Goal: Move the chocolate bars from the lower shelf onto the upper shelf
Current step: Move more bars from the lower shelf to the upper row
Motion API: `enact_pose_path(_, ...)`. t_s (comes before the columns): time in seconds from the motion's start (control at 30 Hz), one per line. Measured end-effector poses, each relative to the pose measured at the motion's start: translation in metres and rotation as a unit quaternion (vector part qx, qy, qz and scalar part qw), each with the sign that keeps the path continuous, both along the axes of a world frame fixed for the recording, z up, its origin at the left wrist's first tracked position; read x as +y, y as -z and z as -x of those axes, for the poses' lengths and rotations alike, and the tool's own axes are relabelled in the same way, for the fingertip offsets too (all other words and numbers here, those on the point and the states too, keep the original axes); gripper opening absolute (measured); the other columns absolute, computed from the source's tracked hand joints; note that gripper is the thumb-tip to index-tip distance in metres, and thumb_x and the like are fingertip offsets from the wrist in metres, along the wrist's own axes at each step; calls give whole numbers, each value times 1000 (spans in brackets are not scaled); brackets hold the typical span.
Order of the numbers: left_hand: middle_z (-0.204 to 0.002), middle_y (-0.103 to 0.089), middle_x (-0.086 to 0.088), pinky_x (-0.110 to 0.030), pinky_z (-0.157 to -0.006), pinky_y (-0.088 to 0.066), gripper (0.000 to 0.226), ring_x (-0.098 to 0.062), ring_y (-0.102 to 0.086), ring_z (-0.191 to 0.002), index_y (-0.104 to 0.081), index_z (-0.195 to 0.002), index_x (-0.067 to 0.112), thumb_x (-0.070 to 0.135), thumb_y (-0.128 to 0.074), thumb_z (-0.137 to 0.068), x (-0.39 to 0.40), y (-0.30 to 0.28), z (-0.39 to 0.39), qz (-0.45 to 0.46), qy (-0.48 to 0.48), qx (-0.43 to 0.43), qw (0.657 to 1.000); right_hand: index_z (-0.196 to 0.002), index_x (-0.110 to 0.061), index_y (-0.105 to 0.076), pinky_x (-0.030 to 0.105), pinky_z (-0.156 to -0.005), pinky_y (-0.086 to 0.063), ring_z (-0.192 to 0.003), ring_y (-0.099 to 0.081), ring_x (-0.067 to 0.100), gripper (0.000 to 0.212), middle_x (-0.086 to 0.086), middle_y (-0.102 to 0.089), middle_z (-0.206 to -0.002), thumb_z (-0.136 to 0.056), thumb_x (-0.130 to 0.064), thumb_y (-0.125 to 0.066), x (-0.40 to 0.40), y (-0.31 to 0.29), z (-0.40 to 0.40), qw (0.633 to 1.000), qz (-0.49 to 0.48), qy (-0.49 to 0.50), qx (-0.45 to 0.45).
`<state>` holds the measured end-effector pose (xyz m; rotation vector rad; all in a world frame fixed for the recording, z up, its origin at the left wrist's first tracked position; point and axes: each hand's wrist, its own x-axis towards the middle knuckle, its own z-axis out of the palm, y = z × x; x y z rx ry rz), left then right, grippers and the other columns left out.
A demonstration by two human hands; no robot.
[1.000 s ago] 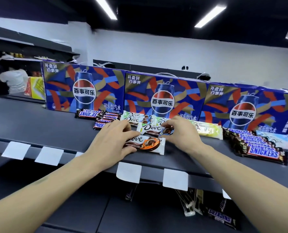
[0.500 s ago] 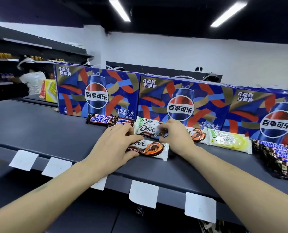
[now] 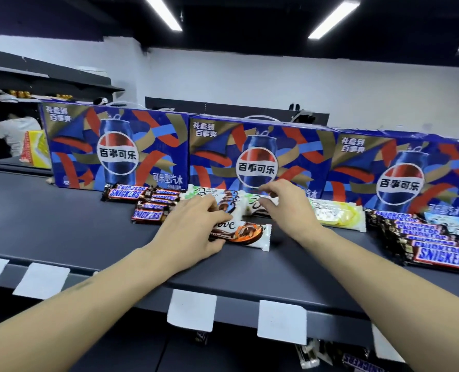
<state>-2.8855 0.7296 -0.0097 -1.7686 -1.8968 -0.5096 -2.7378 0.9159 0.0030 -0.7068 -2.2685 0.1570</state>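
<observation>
While both bare forearms reach over the front edge of the upper shelf (image 3: 62,226), the left hand (image 3: 193,232) lies flat with fingers spread loosely, its palm covering the left end of a Dove bar (image 3: 245,234) with an orange-and-brown wrapper that lies on the shelf nearest the edge. The right hand (image 3: 287,208) hovers just behind, fingers curled and pinching the end of a white-and-green Dove bar (image 3: 255,208), one of several Dove bars (image 3: 223,200) lined up there. To the left lie Snickers bars (image 3: 153,205) in a loose cluster; a pale yellow-green bar (image 3: 338,217) lies just right of the right wrist, and farther right a neat overlapping row of Snickers bars (image 3: 437,245) runs toward the shelf edge. Behind them all stand three blue Pepsi gift boxes (image 3: 115,146) printed with 百事可乐. The shelf is dark grey, with blank white price tags (image 3: 192,310) hanging along its lip. Beneath it, on the lower shelf (image 3: 115,353), a few more bars (image 3: 362,362) show, one reading Snickers. White walls, a black ceiling and strip lights (image 3: 333,18) enclose the room.
</observation>
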Motion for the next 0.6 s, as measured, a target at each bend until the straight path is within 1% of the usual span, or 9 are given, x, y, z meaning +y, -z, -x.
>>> enact_pose_path(0.13, -103, -50, 3, -31, -84, -39, 45, -20, -49, -100, -61, -124, 31, 37, -65, -79, 35, -8, -26, 45, 5, -7, 999, -113, -18, -68, 32, -86, -52, -97, -62, 15, 21, -2, -64, -111, -93, -19, -62, 11, -5, -38, 1000, -2, 31, 3)
enact_pose_path(0.2, -105, -50, 3, -32, -89, -40, 46, -19, -49, -102, -59, -126, 31, 36, -63, -80, 52, -11, -36, 66, 3, -8, 998, -112, -17, -69, 29, -86, -50, -97, -63, 16, 20, -1, -64, -115, -93, -18, -62, 14, -6, -52, 999, -4, 42, 8)
enact_pose_path(0.23, -106, -50, 3, -32, -89, -40, 46, -20, -49, -102, -58, -127, 31, 36, -62, -81, 61, -12, -40, 73, 1, -11, 997, -113, -17, -69, 28, -85, -49, -99, -62, 15, 21, -2, -64, -117, -93, -18, -62, 16, -8, -58, 999, -1, 50, 12)
enact_pose_path(0.3, -106, -51, 1, -32, -86, -39, 46, -21, -51, -103, -57, -129, 30, 36, -63, -83, 77, -16, -47, 81, -4, -2, 997, -115, -18, -68, 27, -85, -48, -100, -61, 15, 22, -2, -65, -113, -94, -19, -62, 19, -11, -69, 998, 3, 66, 17)
enact_pose_path(0.37, -109, -52, -1, -32, -80, -37, 46, -25, -52, -104, -58, -129, 28, 36, -66, -84, 92, -20, -52, 91, -13, 1, 996, -116, -20, -68, 27, -85, -47, -99, -61, 14, 23, -2, -65, -108, -94, -21, -62, 22, -13, -78, 997, 11, 73, 18)
enact_pose_path(0.47, -106, -52, -3, -31, -71, -33, 41, -27, -53, -100, -61, -122, 22, 33, -69, -82, 114, -19, -54, 100, -35, -7, 994, -117, -24, -67, 29, -86, -48, -101, -59, 12, 24, -6, -64, -107, -93, -24, -62, 24, -13, -87, 997, 22, 78, 12)
enact_pose_path(0.53, -105, -51, -4, -31, -71, -34, 39, -27, -53, -101, -62, -120, 22, 32, -70, -83, 125, -15, -51, 100, -55, -16, 993, -117, -25, -66, 33, -88, -50, -103, -59, 12, 25, -7, -64, -109, -93, -25, -63, 25, -11, -90, 996, 30, 81, 5)
enact_pose_path(0.6, -108, -50, -4, -34, -76, -38, 41, -27, -51, -105, -60, -124, 25, 34, -69, -85, 132, -13, -48, 105, -72, -25, 992, -117, -24, -66, 36, -89, -51, -104, -60, 13, 26, -7, -66, -111, -92, -26, -64, 25, -10, -92, 996, 33, 79, 1)
